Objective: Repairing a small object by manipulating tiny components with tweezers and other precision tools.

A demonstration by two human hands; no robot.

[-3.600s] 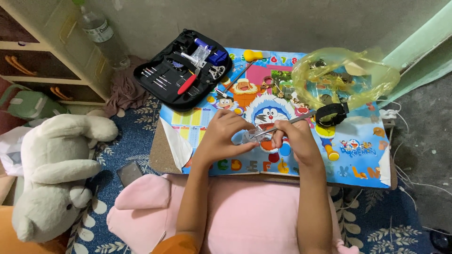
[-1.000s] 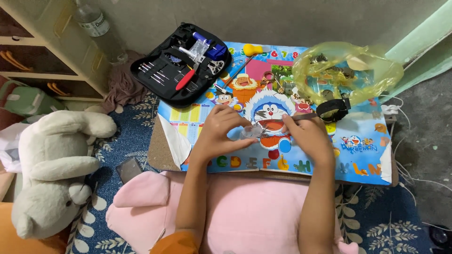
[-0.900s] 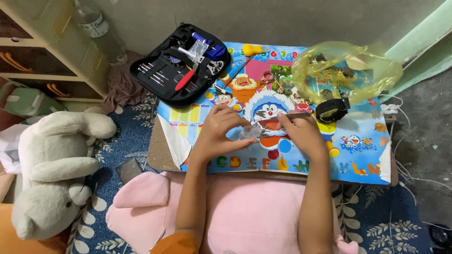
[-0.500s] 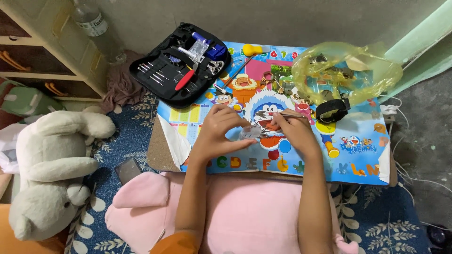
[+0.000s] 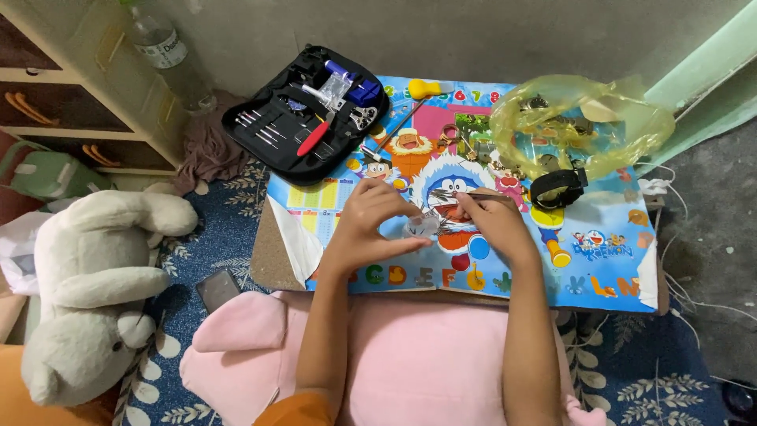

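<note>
— Metalwork, small and shiny, sits pinched under the left hand (image 5: 371, 225), near the middle of the low table (image 5: 272, 260) and toward its near edge. I'd call it a small metal piece (image 5: 424, 226); it is too small to tell more.

— How is that hand set?

— Curled over, fingertips closed round the piece and pressing it onto the cartoon poster (image 5: 599, 252) that covers the tabletop, probably to keep it from skating about.

— And the other?

— The right hand (image 5: 493, 225) is closed on a thin tool (image 5: 457, 195), held like a pen, its tip close above the piece. Wrist low on the poster, likely for steadiness.

— What lies around?

— Just beyond the right hand, a black watch strap (image 5: 558, 187) on the poster. Behind it, at the far right corner, a yellow plastic bag (image 5: 579, 122) with small dark parts inside. A yellow-handled tool (image 5: 424, 88) lies at the far edge.

— The kit?

— An open black tool case (image 5: 303, 114) overhangs the far left corner, lid flat, so each tool, the red-handled one (image 5: 313, 139) too, lies within reach.

— Off the table?

— A pink cushion (image 5: 410, 355) against the near edge under both forearms, a grey stuffed toy (image 5: 87, 292) on the patterned rug (image 5: 229, 221) to the left, and a plastic bottle (image 5: 162, 47) by the shelf (image 5: 71, 134).
</note>
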